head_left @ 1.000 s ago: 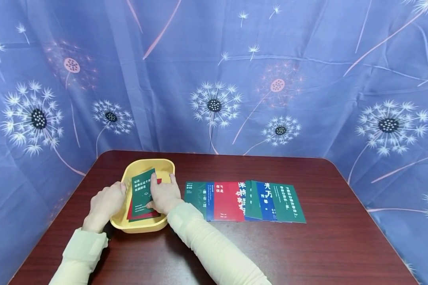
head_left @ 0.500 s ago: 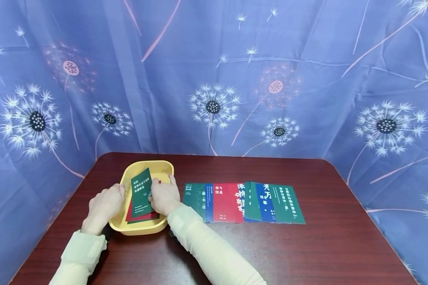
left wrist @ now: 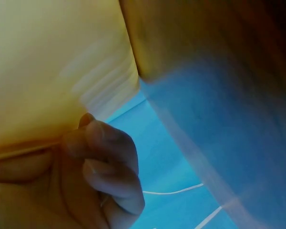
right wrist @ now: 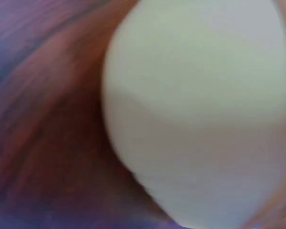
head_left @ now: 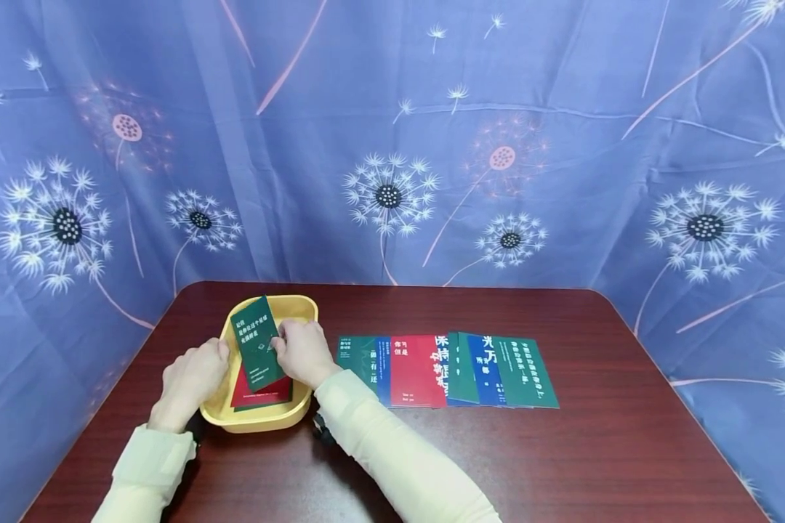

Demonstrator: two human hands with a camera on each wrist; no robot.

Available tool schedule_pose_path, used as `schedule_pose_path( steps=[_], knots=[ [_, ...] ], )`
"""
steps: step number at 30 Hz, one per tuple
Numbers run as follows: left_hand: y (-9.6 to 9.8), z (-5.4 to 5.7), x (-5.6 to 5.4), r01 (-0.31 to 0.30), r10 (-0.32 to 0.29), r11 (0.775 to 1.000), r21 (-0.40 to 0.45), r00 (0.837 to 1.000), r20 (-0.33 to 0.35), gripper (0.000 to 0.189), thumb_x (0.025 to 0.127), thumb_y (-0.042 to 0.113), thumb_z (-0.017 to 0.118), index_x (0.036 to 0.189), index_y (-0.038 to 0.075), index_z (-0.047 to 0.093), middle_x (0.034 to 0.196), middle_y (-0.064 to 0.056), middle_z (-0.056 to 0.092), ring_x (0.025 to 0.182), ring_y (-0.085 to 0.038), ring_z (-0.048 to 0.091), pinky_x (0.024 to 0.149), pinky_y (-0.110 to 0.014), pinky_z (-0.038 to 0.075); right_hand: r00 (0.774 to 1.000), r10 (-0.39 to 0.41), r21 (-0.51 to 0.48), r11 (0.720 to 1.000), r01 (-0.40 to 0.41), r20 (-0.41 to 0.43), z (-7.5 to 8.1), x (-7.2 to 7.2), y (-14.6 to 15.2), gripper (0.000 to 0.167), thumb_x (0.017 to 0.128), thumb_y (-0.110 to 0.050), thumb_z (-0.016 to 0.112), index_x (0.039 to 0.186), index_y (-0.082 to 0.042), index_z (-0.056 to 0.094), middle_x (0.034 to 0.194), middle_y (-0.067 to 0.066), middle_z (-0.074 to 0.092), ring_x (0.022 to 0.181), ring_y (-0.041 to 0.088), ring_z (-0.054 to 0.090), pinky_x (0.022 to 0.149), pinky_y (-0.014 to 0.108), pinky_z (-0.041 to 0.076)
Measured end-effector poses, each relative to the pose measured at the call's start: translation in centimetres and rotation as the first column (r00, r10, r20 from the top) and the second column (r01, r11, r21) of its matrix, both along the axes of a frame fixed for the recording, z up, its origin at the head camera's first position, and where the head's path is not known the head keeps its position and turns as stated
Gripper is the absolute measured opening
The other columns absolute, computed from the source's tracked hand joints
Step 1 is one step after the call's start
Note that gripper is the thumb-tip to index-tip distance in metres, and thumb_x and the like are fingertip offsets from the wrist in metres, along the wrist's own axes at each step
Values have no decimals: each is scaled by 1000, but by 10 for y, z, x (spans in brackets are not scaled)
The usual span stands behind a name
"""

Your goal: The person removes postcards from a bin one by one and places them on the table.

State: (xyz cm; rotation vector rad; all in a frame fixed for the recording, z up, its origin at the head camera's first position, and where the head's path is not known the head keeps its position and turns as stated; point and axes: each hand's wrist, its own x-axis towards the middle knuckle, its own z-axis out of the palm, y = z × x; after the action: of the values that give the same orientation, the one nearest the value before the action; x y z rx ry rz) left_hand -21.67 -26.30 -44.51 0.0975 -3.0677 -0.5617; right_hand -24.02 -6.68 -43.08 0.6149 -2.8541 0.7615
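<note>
A yellow plastic basin [head_left: 288, 415] stands at the left of the table. My left hand [head_left: 195, 374] grips its left rim; in the left wrist view the curled fingers [left wrist: 115, 143] lie against the yellow wall [left wrist: 52, 71]. Over the basin my right hand [head_left: 306, 354] pinches a green card [head_left: 256, 349] with white Chinese characters by its right edge, tilted. Beneath it, a red card [head_left: 251, 396] lies in the basin with a green edge showing under it. The right wrist view holds mostly a blurred pale sleeve [right wrist: 195, 95].
To the right of the basin, an overlapping row of green, blue and red cards [head_left: 419, 370] lies on the dark red wooden table [head_left: 562, 465]. A blue dandelion-print curtain [head_left: 392, 109] hangs behind and along the sides.
My right hand has drawn in its fingers and lifted the green card, which has moved up and left and tilted, baring more of the red card. The left hand stays on the rim.
</note>
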Motion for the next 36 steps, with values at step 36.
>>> schedule_pose_path(
  steps=[36],
  knots=[
    [0, 0, 0, 0, -1, 1000, -32, 1000, -25, 48, 105, 32, 26, 93, -4, 56, 79, -27, 59, 72, -45, 59, 56, -56, 44, 940, -337, -529, 789, 312, 51, 55, 2, 232, 14, 94, -17, 65, 100, -5, 69, 82, 8, 72, 72, 19, 64, 65, 33, 49]
  ],
)
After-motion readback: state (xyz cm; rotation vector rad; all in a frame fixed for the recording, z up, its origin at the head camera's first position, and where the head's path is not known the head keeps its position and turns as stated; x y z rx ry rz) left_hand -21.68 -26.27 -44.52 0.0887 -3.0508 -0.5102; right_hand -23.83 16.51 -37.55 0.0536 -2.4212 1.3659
